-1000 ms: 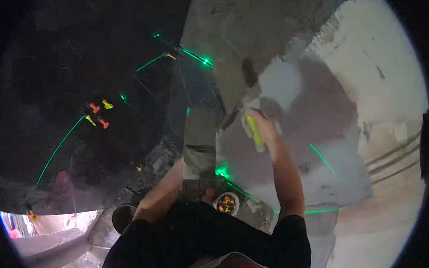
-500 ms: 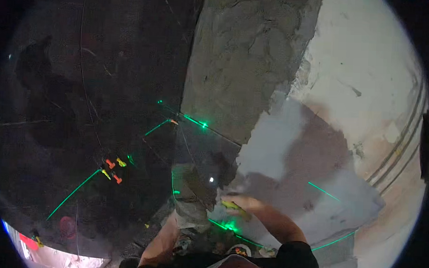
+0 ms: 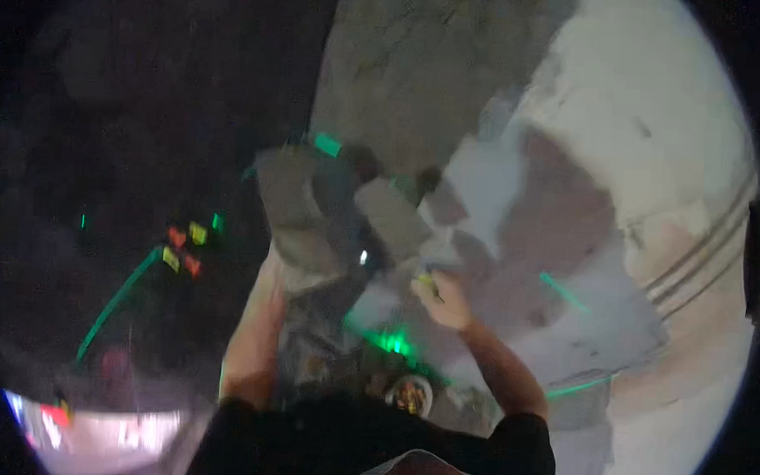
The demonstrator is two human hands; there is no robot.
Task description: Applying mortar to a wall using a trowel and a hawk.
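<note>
my left hand [image 3: 285, 263] has come up under the plaster hawk [image 3: 291, 202], gripping it from below, though the fingers are blurred. a second ago only my right arm was up at the wall. now my right hand [image 3: 441, 300] is pulled back, closed round the yellow-handled trowel [image 3: 393, 214], its blade just right of the hawk, so i'm reloading. grey plaster patch [image 3: 555, 269] lies beyond my right hand.

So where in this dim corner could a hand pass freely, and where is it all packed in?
Freest looks the pale plastered wall right of the right hand, bordered by the grey wet patch. The dark area left of the left forearm shows only small coloured markers. It is crowded between the hands, where the grey board and trowel blade meet.
</note>
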